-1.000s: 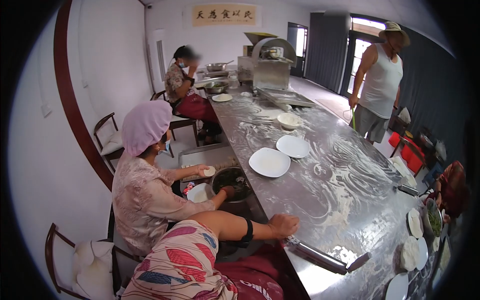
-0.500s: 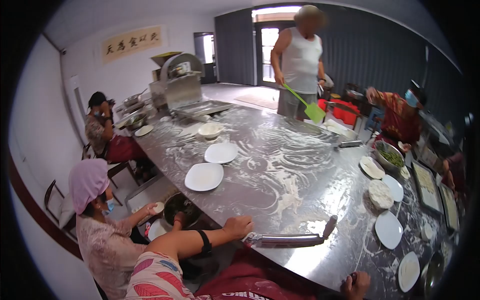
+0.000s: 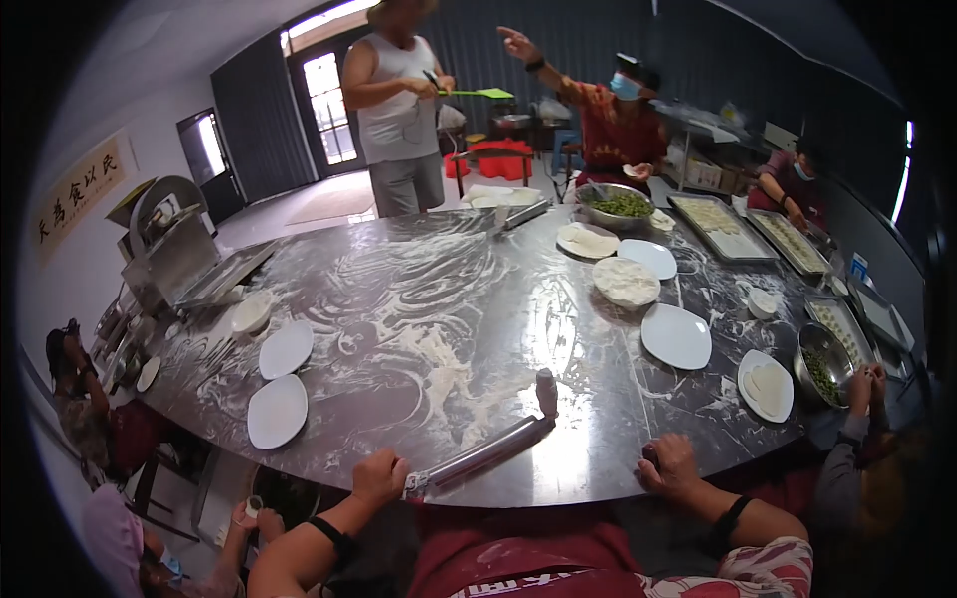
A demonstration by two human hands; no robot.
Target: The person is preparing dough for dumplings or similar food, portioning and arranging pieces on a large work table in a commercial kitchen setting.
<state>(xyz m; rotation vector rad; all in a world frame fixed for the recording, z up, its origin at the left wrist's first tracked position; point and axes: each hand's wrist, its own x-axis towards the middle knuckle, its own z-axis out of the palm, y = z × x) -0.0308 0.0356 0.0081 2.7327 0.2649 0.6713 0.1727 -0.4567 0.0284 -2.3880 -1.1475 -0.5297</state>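
Observation:
A metal rolling pin (image 3: 486, 455) lies at the near edge of the steel table, its grey right handle (image 3: 545, 393) sticking up. My left hand (image 3: 379, 476) is closed at the pin's left end, where its fingers cover the handle. To the right, my right hand (image 3: 672, 466) rests curled on the table edge, apart from the pin. A small dark rounded thing (image 3: 651, 455) shows at its fingers; I cannot tell what it is. Flour is smeared over the tabletop (image 3: 399, 329) in front of both hands.
White plates (image 3: 676, 336) and a floury plate (image 3: 626, 282) stand on the right, others (image 3: 278, 411) on the left. Beyond are bowls of greens (image 3: 619, 205) and trays of dumplings (image 3: 713, 224). Several people surround the table; one in a white top holds a green spatula (image 3: 478, 94).
My view has swung right, bringing my right arm fully into sight. The person in red now points with a raised arm. The green spatula has been lifted level. Both my hands remain closed.

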